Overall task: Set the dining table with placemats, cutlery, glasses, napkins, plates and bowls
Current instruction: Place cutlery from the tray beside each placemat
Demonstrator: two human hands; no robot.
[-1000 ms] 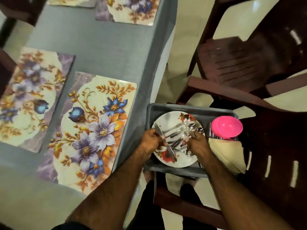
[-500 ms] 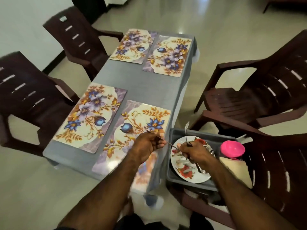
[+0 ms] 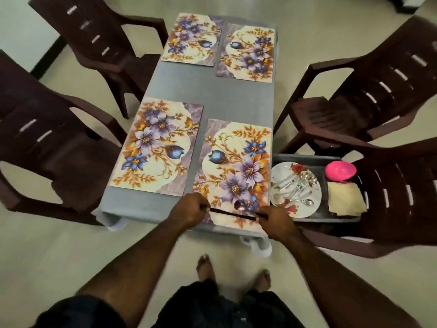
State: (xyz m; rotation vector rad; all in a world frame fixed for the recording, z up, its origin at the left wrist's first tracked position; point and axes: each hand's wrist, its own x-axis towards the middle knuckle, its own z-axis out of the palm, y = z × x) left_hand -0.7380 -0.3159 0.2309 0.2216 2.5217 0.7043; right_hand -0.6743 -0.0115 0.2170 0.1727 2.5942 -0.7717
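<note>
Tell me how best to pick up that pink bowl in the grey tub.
Take the pink bowl by its rim, from above. It sits tilted in the tub's far right corner, its opening toward the camera; tub walls and the napkins crowd its sides.

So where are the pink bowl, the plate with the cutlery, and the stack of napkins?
pink bowl (image 3: 340, 170), head view, on its rounded outer side.
plate (image 3: 279, 171), head view, on a bare patch of its left rim.
napkins (image 3: 345, 198), head view, on the top sheet's middle.
</note>
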